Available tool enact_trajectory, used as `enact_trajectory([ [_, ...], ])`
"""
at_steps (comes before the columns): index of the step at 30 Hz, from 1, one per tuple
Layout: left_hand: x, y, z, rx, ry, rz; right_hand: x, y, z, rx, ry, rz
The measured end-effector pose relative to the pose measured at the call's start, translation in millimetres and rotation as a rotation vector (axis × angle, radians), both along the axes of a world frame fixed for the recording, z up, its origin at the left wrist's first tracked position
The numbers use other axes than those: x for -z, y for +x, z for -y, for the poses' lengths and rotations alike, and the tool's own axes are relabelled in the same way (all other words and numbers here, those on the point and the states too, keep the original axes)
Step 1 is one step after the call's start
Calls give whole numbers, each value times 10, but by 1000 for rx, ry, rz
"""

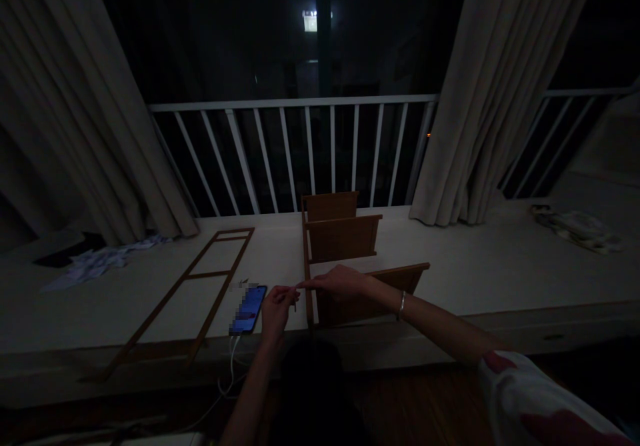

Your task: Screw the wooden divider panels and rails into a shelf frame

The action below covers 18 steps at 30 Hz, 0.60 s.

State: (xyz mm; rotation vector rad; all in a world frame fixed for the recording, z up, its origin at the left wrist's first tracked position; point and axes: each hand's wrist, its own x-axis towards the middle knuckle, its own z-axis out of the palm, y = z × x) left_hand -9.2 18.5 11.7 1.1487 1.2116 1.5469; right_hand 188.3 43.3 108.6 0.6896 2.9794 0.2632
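Note:
My left hand (278, 306) is closed in a pinch, and a small thin dark thing (295, 305), too small to name, sticks down from its fingertips. My right hand (341, 281) reaches in from the right with its index finger pointing left, its tip meeting the left fingertips; its other fingers are curled, and what they may hold is hidden. Beneath and behind both hands stands a brown wooden piece with three upright panels (343, 239) joined along a long rail (306, 253). The nearest panel is partly covered by my right hand and forearm.
A lit phone (250, 309) with a white cable (231, 366) lies left of my left hand. Further left, a ladder-like wooden frame (207, 275) overhangs the pale ledge's (465, 266) front edge. Crumpled papers (100, 259), curtains (465, 99) and a white railing (295, 103) stand around.

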Motion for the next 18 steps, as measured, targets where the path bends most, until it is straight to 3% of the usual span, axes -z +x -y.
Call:
enact_trajectory([
  [10, -2, 128, 60, -48, 14, 90, 20, 13, -24, -5, 21, -8],
  [18, -57, 117, 45, 57, 44, 98, 77, 21, -76, -5, 20, -8],
])
